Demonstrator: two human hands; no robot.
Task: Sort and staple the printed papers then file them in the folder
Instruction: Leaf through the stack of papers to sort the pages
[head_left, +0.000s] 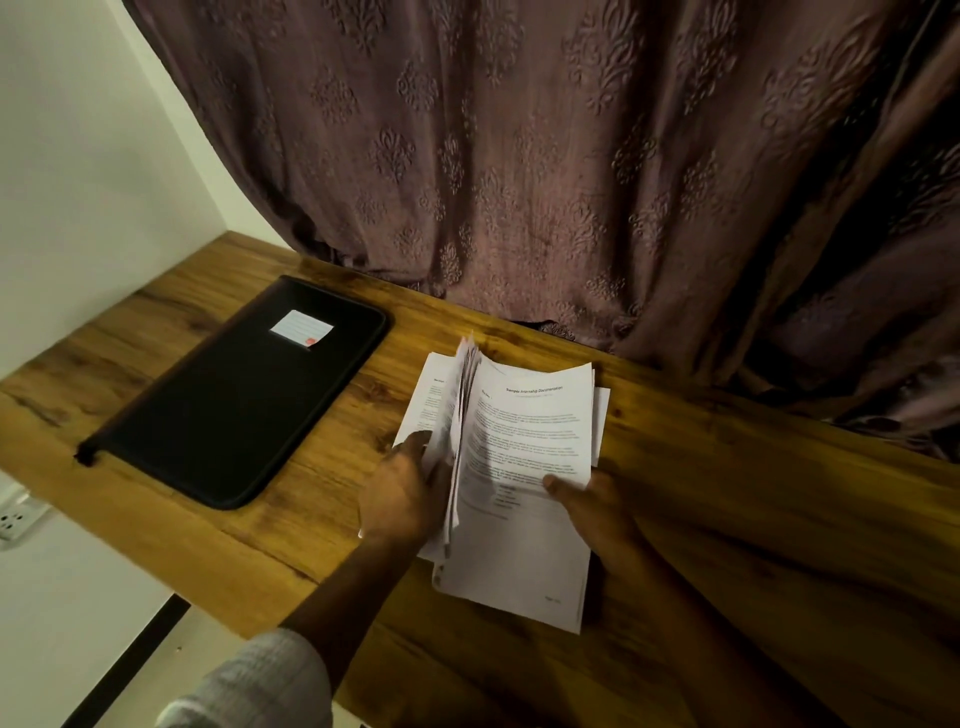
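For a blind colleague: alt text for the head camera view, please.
A person's left hand holds up a fan of sheets from a stack of white printed papers on a wooden desk, while the right hand holds the stack's right side, thumb on top. A closed black folder lies to the left; a brown patterned curtain behind.

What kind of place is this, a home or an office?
Probably a home study corner: a wooden desk against a patterned curtain, a wall socket below its left end, and a black folder beside printed papers.

L arm: pale grey-white sleeve (260, 686), faint ribbed stripes; forearm bare.
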